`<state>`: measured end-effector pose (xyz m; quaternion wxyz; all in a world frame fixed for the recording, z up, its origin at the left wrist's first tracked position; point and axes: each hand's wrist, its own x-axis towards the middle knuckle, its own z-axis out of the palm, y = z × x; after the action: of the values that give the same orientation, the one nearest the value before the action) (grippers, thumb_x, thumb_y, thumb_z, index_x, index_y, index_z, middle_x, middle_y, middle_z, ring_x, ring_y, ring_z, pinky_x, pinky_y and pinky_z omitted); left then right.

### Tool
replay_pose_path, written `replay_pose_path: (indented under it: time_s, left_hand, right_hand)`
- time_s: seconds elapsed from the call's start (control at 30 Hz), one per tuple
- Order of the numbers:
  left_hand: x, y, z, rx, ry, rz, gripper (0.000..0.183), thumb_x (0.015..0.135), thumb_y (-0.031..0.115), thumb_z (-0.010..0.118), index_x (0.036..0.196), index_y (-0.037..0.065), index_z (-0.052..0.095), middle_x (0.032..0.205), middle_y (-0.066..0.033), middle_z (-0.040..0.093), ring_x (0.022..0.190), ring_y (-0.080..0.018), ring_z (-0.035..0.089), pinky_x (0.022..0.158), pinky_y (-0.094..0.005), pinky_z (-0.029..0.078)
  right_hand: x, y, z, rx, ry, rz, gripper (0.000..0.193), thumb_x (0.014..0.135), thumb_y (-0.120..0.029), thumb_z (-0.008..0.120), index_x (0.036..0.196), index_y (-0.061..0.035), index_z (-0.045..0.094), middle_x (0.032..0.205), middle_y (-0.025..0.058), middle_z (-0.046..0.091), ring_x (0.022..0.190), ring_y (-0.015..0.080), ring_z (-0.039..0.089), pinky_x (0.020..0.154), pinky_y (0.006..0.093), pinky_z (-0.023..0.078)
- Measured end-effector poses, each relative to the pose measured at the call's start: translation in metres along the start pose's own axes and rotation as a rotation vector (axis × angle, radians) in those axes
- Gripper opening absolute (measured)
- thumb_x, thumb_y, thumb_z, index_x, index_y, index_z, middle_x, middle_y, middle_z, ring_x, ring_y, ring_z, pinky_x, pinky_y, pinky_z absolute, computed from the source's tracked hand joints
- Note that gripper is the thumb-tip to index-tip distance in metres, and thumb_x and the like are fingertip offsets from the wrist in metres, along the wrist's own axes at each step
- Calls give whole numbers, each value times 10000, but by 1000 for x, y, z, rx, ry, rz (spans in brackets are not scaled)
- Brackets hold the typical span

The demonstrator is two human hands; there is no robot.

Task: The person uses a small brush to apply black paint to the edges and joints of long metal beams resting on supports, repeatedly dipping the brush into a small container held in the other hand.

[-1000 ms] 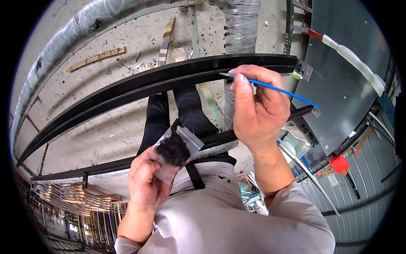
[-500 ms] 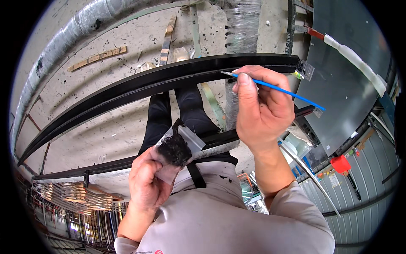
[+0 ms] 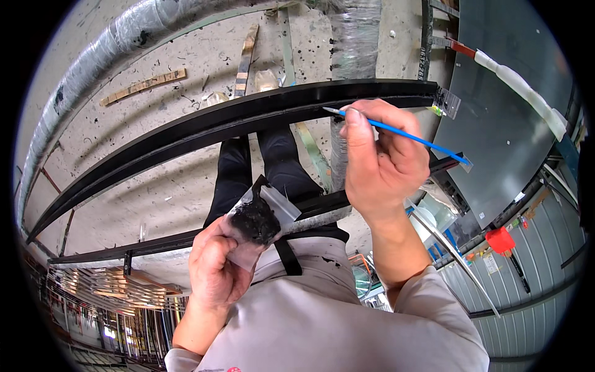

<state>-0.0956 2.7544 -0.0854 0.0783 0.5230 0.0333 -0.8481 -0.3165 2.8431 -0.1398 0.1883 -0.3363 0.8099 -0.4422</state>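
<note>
A long black metal profile (image 3: 204, 121) runs across in front of me, with a groove along its length. My right hand (image 3: 384, 146) pinches a thin blue-handled paintbrush (image 3: 421, 141) between thumb and fingers. The brush's pale tip is at the profile's lower edge; whether it touches the surface I cannot tell. Close to my waist my left hand (image 3: 217, 263) is closed on a clear plastic bag (image 3: 282, 211) smeared with a black, paste-like substance (image 3: 255, 221). A second black profile (image 3: 167, 243) lies nearer me, partly behind both hands.
A plastic-wrapped tube (image 3: 99, 59) curves along the far left, and a wrapped post (image 3: 356, 43) stands beyond the profile. Wooden strips (image 3: 142, 87) lie on the speckled floor. At right are a dark grey panel (image 3: 496, 111) and a red-headed tool (image 3: 499, 240). Metal bars (image 3: 111, 288) are stacked lower left.
The brush and my right hand have shifted very slightly, with the handle's back end a little lower and further left. My left hand stays almost still with the bag.
</note>
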Motion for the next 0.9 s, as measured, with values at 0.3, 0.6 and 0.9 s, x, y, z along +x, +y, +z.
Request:
replay_pose_path:
  time_s: [0.3, 0.6, 0.9]
  left_hand:
    - [2, 0, 11, 81, 119, 2, 402, 762, 67, 420, 1075, -128, 579, 1106, -226, 643, 1065, -358, 633, 997, -535, 497]
    - [3, -3, 8, 96, 99, -12, 426, 758, 67, 422, 1107, -118, 581, 1107, -211, 646, 1050, -344, 636, 986, -515, 504]
    - [5, -5, 11, 88, 135, -12, 376, 760, 62, 424, 1052, -108, 588, 1085, -215, 646, 1029, -352, 637, 979, -517, 507]
  right_hand:
    - [1, 3, -1, 25, 5, -20, 118, 911, 91, 619, 1012, 60, 567, 982, 195, 668, 757, 130, 631, 687, 246, 532]
    - [1, 3, 5, 143, 100, 0, 147, 827, 67, 705, 930, 10, 617, 836, 119, 686, 735, 247, 671, 750, 370, 528]
    - [-4, 12, -8, 39, 56, 4, 128, 874, 88, 644, 975, 31, 590, 916, 163, 679, 754, 204, 654, 719, 317, 531]
